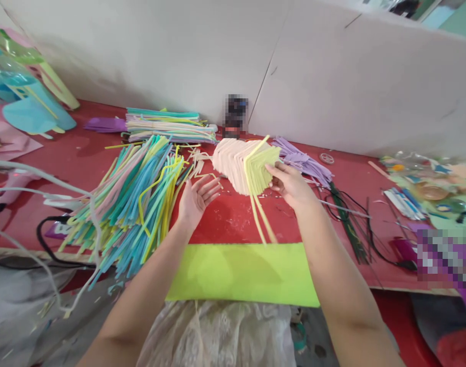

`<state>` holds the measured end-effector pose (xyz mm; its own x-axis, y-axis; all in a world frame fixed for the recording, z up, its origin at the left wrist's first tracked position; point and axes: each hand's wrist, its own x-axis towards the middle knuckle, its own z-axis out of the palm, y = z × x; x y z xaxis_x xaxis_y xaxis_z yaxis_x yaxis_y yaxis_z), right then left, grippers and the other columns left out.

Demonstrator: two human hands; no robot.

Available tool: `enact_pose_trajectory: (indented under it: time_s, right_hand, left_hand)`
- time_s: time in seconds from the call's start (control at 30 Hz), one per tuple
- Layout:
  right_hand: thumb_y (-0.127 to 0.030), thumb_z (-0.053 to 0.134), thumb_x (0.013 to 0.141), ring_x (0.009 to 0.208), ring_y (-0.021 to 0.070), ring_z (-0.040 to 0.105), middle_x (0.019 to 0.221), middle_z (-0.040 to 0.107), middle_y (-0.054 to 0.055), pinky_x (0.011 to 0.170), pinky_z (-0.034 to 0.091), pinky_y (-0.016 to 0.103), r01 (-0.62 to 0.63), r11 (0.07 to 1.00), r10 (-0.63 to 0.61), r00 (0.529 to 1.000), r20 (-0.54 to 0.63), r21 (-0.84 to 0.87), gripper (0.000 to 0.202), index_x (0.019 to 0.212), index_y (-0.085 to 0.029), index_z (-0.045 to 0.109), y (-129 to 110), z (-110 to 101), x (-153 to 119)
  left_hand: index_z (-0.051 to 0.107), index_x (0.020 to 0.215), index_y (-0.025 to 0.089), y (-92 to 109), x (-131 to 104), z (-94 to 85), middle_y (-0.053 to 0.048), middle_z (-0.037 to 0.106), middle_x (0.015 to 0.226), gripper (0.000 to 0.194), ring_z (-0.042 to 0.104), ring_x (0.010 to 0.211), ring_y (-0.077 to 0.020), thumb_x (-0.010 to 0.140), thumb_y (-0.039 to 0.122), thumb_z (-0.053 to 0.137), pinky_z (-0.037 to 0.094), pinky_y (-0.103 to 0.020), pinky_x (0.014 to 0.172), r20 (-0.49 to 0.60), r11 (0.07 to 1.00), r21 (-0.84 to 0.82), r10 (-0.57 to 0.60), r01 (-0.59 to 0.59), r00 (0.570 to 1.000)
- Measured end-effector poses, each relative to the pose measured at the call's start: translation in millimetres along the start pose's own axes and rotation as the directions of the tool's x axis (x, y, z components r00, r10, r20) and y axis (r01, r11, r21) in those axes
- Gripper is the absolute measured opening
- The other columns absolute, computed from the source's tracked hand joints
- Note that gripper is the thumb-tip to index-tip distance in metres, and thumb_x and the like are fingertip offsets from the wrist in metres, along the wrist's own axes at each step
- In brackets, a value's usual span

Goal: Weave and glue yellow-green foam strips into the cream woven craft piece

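My right hand (290, 184) pinches the yellow side of a leaf- or heart-like piece made of pipe cleaners laid in rows, with its pink part (231, 164) on the left and its yellow part (264, 165) on the right. Loose yellow pipe cleaner ends (258, 216) hang from its lower edge over the red table. Palm turned up and fingers apart, my left hand (197, 199) is empty. It sits beside a large heap of multicoloured pipe cleaners (131, 188). A lime-green sheet (242, 272) lies along the front edge between my forearms.
Behind the heap lies a stack of pipe cleaners (167, 125). Purple pipe cleaners (305, 160) and dark green stems (347, 224) lie right. A pink glue gun (15, 186) and white cable (93, 219) are left. A blurred dark object (236, 114) stands against the wall.
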<state>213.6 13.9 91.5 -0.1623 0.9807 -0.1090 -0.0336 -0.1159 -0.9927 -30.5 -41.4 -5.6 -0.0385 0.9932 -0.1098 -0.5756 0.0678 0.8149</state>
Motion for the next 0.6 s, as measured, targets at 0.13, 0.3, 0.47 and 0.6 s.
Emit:
enact_pose_trajectory:
  time_s: [0.13,0.3,0.47,0.6]
  right_hand:
    - [-0.039,0.085,0.054,0.047,0.0053,0.048,0.062,0.056,-0.007,0.039,0.031,0.017,-0.15,0.972,0.164,0.984,-0.069,0.179,0.038,0.077,-0.021,0.061,34.2,10.0,-9.6]
    - [-0.042,0.083,0.056,0.042,0.0049,0.044,0.055,0.052,-0.007,0.035,0.026,0.018,-0.245,0.961,0.244,0.97,0.025,0.125,0.037,0.073,-0.018,0.061,80.7,23.5,-27.6]
    - [-0.041,0.082,0.06,0.043,0.0046,0.048,0.058,0.057,-0.006,0.036,0.031,0.016,-0.293,0.954,0.289,0.955,0.065,0.062,0.036,0.079,-0.017,0.062,95.7,21.0,-38.8]
    - [-0.036,0.079,0.067,0.047,0.0073,0.057,0.064,0.063,-0.003,0.04,0.041,0.017,-0.31,0.951,0.309,0.95,0.036,0.018,0.034,0.089,-0.017,0.061,95.9,18.2,-44.4]
  left_hand:
    - [0.05,0.132,0.019,-1.3,-3.8,4.2,-0.013,0.061,0.132,0.064,0.062,0.116,-0.025,0.093,0.063,0.027,0.053,-0.04,0.093,0.032,1.0,0.017,-0.008,0.008,0.999]
    - [0.046,0.136,0.026,-7.6,-5.9,6.6,-0.008,0.064,0.125,0.055,0.067,0.103,-0.0231,0.088,0.053,0.05,0.058,-0.035,0.078,-0.115,0.977,0.203,0.087,-0.062,0.99]
    - [0.05,0.132,0.022,-16.5,-1.6,-1.4,-0.008,0.068,0.116,0.058,0.064,0.11,-0.0226,0.077,0.028,0.067,0.051,-0.039,0.096,-0.127,0.875,0.451,0.258,-0.176,0.958]
    - [0.054,0.125,0.018,-23.1,2.2,-7.3,-0.01,0.068,0.112,0.054,0.065,0.109,-0.0222,0.073,0.017,0.066,0.049,-0.041,0.099,-0.097,0.807,0.565,0.268,-0.169,0.958]
